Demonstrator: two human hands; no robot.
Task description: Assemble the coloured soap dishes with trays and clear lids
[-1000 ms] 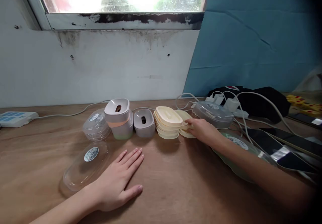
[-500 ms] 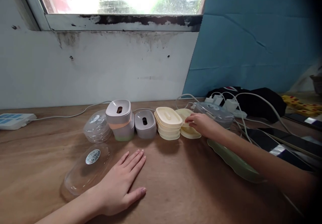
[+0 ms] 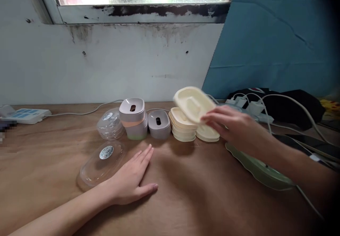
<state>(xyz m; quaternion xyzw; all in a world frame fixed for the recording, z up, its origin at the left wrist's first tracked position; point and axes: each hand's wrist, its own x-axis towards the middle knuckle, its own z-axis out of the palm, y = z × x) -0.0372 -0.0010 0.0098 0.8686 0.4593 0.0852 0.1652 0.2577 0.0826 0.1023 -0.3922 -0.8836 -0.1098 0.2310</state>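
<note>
Pinched at its right edge by my right hand, a cream oval lid hangs tilted in the air. Beneath it stands a stack of cream lids or shallow containers, and more cream lids lie just to their right, partly hidden by the hand. My left hand rests flat on the table, fingers stretched out and holding nothing. Beside it lies a clear plastic lid with a round sticker. Farther back are a stack of pastel boxes with a slotted top and a single grey slotted box.
Clear round containers stand left of the pastel stack. A green wavy-edged tray lies under my right forearm. White chargers and cables and dark cloth fill the back right. A white power strip sits at the far left.
My right hand has lifted a cream lid from the right-hand pile, raising it up and leftward over the cream stack. My left hand stays on the table. The view has shifted slightly.
</note>
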